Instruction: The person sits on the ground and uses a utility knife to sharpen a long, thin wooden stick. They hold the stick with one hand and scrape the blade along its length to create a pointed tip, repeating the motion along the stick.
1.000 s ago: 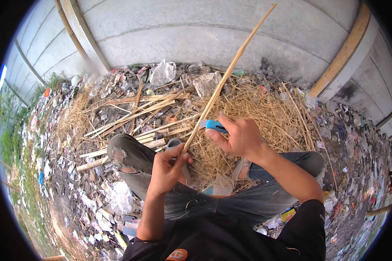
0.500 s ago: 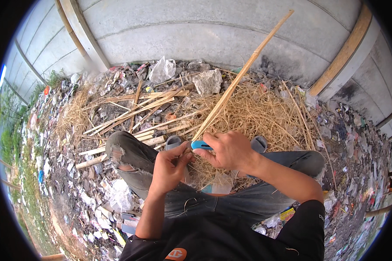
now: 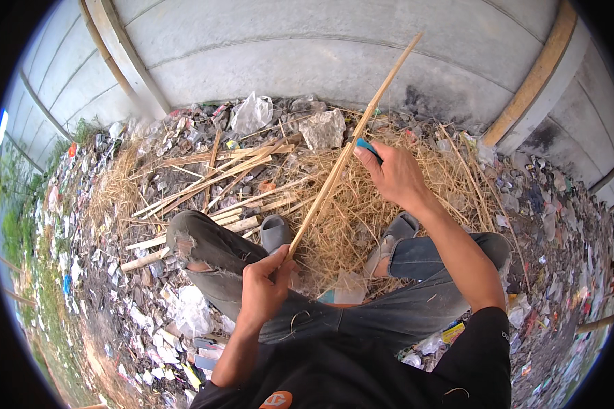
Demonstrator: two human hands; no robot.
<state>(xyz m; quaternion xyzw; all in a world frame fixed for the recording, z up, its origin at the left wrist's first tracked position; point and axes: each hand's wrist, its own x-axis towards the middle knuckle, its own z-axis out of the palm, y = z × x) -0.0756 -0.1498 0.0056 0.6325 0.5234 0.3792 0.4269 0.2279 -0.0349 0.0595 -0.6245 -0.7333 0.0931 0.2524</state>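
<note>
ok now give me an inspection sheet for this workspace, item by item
surface: ground strewn with litter; a straw heap in front of the person
job's things: long wooden strip, slanting up and right; blue cutter at the strip, blade not discernible
clutter: loose strips piled ahead on the left, white plastic bag, pale rock
grippers: left grip closed on the strip's lower end; right grip closed on the cutter
cables: nothing seen
surroundings: grey panel wall ahead, greenery at far left

The right hand [image 3: 397, 176] hides most of the blue cutter [image 3: 368, 144], the left hand [image 3: 264, 290] the strip's [image 3: 332, 177] lower end.
</note>
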